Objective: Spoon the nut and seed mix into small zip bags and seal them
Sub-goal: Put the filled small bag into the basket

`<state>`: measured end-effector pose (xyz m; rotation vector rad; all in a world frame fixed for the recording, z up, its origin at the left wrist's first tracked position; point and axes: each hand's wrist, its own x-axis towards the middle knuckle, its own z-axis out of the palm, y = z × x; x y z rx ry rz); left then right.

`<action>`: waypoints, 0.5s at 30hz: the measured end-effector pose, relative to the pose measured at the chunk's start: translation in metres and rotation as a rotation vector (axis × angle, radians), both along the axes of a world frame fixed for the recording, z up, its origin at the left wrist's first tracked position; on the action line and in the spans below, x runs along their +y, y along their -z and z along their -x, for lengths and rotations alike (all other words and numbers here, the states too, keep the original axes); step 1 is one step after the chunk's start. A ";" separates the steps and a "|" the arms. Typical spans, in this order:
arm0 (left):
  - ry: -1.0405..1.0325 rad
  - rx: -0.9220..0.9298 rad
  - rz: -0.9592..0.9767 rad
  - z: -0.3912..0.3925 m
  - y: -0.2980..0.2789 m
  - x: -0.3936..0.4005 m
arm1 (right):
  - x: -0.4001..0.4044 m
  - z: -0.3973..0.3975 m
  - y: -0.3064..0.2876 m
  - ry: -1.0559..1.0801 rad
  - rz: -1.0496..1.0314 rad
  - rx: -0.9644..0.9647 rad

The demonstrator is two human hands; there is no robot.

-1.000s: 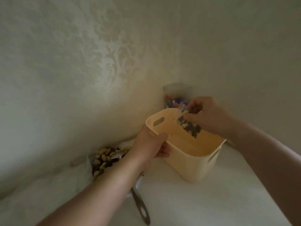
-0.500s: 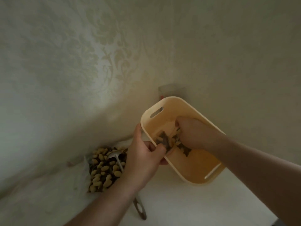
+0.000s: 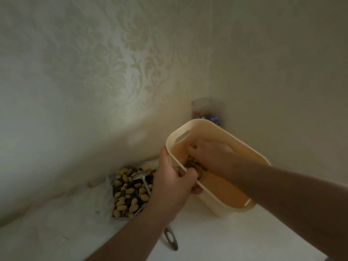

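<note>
While the light is pretty dim, over on the left of the white tabletop there's a crinkly clear plastic sheet or bag with the nut and seed mix piled on it, pale nuts mixed with darker bits. A metal spoon sits in the pile, bowl end up toward the wall, and its handle end pokes out below the left forearm near the front edge.

Moving right, the left hand grips the near-left rim of a cream plastic basket, thumb over the inside of the wall and fingers wrapped on the outside. The basket is tilted so its opening faces the camera, with slot handles at each end.

The right hand is down inside the basket, lying over a small filled zip bag of the mix near the left wall. Honestly can't tell if the fingers are actually pinching the bag or just resting on it.

Behind the basket, in the corner by the patterned wallpaper, stands a clear container with colourful small stuff inside, too blurry to identify.
</note>
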<state>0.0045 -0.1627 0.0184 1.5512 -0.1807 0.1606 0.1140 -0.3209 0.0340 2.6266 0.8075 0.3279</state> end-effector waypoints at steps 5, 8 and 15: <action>0.002 0.020 0.025 -0.001 0.001 0.002 | -0.011 -0.004 0.008 0.107 0.022 0.052; 0.003 0.034 0.018 -0.002 0.004 0.004 | -0.021 -0.010 0.015 -0.001 -0.103 0.098; 0.027 -0.023 -0.008 0.005 0.004 0.000 | -0.012 -0.001 0.021 -0.063 -0.344 0.396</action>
